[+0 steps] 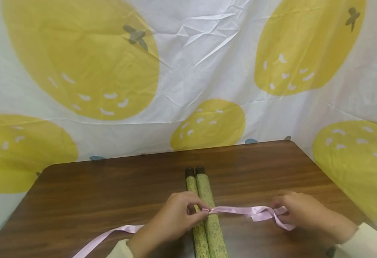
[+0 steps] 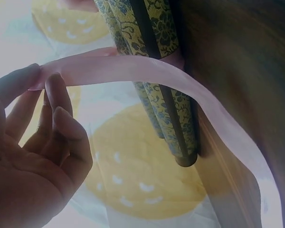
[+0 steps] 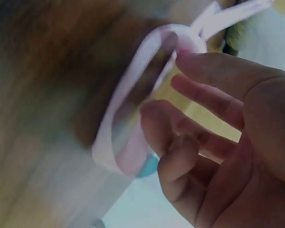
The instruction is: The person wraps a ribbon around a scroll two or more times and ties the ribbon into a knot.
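Note:
Two long rolls, scrolls in yellow-green patterned cloth (image 1: 213,229), lie side by side with dark end caps (image 1: 200,170) toward the far edge. Over them runs a pink satin ribbon (image 1: 235,210). My left hand (image 1: 173,219) pinches this ribbon between thumb and fingertips, just above the rolls; the left wrist view shows the ribbon (image 2: 104,70) stretched from the fingertips past the scrolls (image 2: 168,109). To the right, my right hand (image 1: 308,215) holds a looped stretch of ribbon. Its thumb meets the ribbon loop (image 3: 126,90) in the right wrist view, with the other fingers loosely bent.
The scrolls lie on a dark brown wooden table (image 1: 120,193). A loose ribbon tail (image 1: 101,238) trails left across it, passing behind the left wrist. Behind and beside the table hangs a white cloth (image 1: 204,79) printed with yellow fruit.

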A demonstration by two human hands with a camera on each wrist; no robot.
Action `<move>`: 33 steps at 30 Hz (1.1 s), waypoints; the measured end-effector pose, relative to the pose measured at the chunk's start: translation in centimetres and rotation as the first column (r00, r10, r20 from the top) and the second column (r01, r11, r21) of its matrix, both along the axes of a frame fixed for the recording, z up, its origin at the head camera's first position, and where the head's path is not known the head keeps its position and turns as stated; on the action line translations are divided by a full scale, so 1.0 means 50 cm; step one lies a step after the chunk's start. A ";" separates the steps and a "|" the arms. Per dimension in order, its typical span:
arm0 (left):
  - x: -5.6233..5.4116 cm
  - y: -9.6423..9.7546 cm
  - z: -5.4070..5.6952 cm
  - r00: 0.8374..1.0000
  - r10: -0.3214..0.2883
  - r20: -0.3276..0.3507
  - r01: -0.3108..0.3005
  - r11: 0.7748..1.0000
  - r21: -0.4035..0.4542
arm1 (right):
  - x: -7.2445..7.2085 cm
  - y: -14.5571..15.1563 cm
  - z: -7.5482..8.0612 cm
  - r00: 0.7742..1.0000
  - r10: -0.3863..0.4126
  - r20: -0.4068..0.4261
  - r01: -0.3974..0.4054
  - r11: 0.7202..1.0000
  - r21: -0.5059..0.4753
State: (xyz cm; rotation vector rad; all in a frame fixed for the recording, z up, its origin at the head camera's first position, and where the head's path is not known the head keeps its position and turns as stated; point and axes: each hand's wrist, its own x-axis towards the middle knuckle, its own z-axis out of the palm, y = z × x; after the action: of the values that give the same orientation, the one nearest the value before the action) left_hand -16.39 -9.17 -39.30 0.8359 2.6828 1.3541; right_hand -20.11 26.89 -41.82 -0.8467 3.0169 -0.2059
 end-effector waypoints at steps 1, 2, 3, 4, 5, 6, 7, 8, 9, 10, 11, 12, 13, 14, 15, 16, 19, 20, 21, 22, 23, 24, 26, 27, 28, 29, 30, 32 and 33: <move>0.000 0.000 0.000 1.000 0.002 -0.004 -0.002 1.000 -0.004 | 0.002 -0.005 -0.005 1.000 0.006 -0.009 -0.006 1.000 -0.003; 0.000 0.000 0.000 1.000 0.003 -0.008 -0.003 1.000 -0.009 | 0.003 -0.010 -0.009 1.000 0.006 -0.018 -0.006 1.000 -0.006; 0.000 0.000 0.000 1.000 0.004 -0.011 -0.004 1.000 -0.013 | 0.005 -0.014 -0.014 1.000 -0.001 -0.023 0.000 1.000 -0.007; 0.000 0.000 0.000 1.000 0.004 -0.012 -0.005 1.000 -0.017 | 0.007 -0.017 -0.018 0.999 -0.002 -0.033 0.002 1.000 -0.005; 0.001 0.000 0.000 1.000 0.004 -0.009 -0.005 1.000 -0.020 | 0.009 -0.021 -0.022 0.999 -0.012 -0.039 0.012 1.000 -0.006; 0.001 0.000 0.000 1.000 0.004 -0.008 -0.004 1.000 -0.024 | 0.011 -0.022 -0.025 0.999 -0.018 -0.046 0.018 1.000 -0.004; 0.001 -0.001 -0.001 1.000 0.004 -0.008 -0.004 1.000 -0.026 | 0.011 -0.022 -0.028 0.998 -0.025 -0.049 0.025 1.000 -0.003; 0.002 -0.001 -0.001 1.000 0.004 -0.007 -0.004 1.000 -0.028 | 0.012 -0.022 -0.031 0.998 -0.034 -0.049 0.034 0.999 -0.001; 0.002 -0.001 -0.002 1.000 0.005 -0.008 -0.005 1.000 -0.029 | 0.011 -0.021 -0.034 0.998 -0.038 -0.051 0.038 0.999 0.004; 0.002 -0.001 -0.002 1.000 0.005 -0.008 -0.006 1.000 -0.030 | 0.011 -0.019 -0.035 0.997 -0.041 -0.058 0.042 0.999 0.008; 0.002 -0.001 -0.002 1.000 0.005 -0.008 -0.005 1.000 -0.030 | 0.010 -0.017 -0.036 0.997 -0.050 -0.062 0.051 0.999 0.011; 0.002 -0.001 -0.003 1.000 0.006 -0.007 -0.006 0.999 -0.031 | 0.009 -0.013 -0.037 0.996 -0.058 -0.066 0.059 0.998 0.013; 0.003 -0.001 -0.003 1.000 0.007 -0.004 -0.007 1.000 -0.029 | 0.008 -0.009 -0.036 0.996 -0.067 -0.066 0.067 0.998 0.010; 0.003 0.000 -0.004 1.000 0.008 0.002 -0.008 1.000 -0.024 | 0.006 -0.004 -0.035 0.995 -0.077 -0.066 0.078 0.997 0.007; 0.002 0.000 -0.004 1.000 0.009 0.007 -0.009 1.000 -0.018 | 0.004 0.001 -0.032 0.994 -0.089 -0.066 0.089 0.996 0.001; 0.003 0.001 -0.004 1.000 0.009 0.014 -0.009 1.000 -0.011 | 0.002 0.006 -0.027 0.993 -0.105 -0.058 0.105 0.995 -0.005; 0.002 0.002 -0.004 1.000 0.014 0.024 -0.014 1.000 0.008 | -0.008 0.016 -0.005 0.989 -0.149 -0.024 0.148 0.988 -0.030; 0.002 0.001 -0.004 1.000 0.014 0.023 -0.014 1.000 0.013 | -0.013 0.018 0.004 0.986 -0.163 -0.019 0.162 0.986 -0.034; 0.002 0.001 -0.003 1.000 0.013 0.023 -0.014 1.000 0.017 | -0.018 0.019 0.014 0.984 -0.177 -0.012 0.176 0.984 -0.040; 0.002 0.000 -0.003 1.000 0.014 0.023 -0.015 1.000 0.018 | -0.024 0.018 0.024 0.983 -0.186 -0.009 0.185 0.982 -0.043; 0.003 0.000 -0.003 1.000 0.015 0.020 -0.016 1.000 0.019 | -0.030 0.018 0.033 0.981 -0.193 -0.014 0.192 0.980 -0.048; 0.003 -0.001 -0.002 1.000 0.017 0.020 -0.017 1.000 0.018 | -0.036 0.016 0.042 0.980 -0.196 -0.021 0.195 0.979 -0.055; 0.003 -0.001 -0.001 1.000 0.018 0.020 -0.018 1.000 0.016 | -0.049 0.007 0.058 0.978 -0.202 -0.057 0.198 0.978 -0.066; 0.003 -0.001 -0.001 1.000 0.019 0.022 -0.019 1.000 0.015 | -0.055 0.000 0.065 0.976 -0.205 -0.072 0.199 0.977 -0.078; 0.003 -0.001 -0.001 1.000 0.021 0.021 -0.021 1.000 0.012 | -0.061 -0.008 0.071 0.975 -0.203 -0.092 0.195 0.977 -0.089; 0.003 -0.001 0.000 1.000 0.022 0.022 -0.022 1.000 0.011 | -0.067 -0.018 0.077 0.972 -0.206 -0.109 0.195 0.975 -0.102; 0.004 0.000 0.000 0.999 0.023 0.022 -0.023 1.000 0.011 | -0.072 -0.030 0.082 0.971 -0.207 -0.120 0.194 0.974 -0.117; 0.004 0.000 0.001 0.999 0.024 0.021 -0.024 1.000 0.012 | -0.081 -0.056 0.092 0.968 -0.206 -0.145 0.184 0.972 -0.148; 0.005 0.001 0.002 0.999 0.025 0.023 -0.025 1.000 0.013 | -0.086 -0.070 0.095 0.967 -0.202 -0.156 0.177 0.971 -0.163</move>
State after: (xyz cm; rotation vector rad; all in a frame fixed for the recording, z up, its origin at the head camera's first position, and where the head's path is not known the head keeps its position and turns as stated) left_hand -16.16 -9.14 -39.22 0.7865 2.6790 1.3799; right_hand -24.39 23.37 -37.07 -0.6092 3.2809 -0.3807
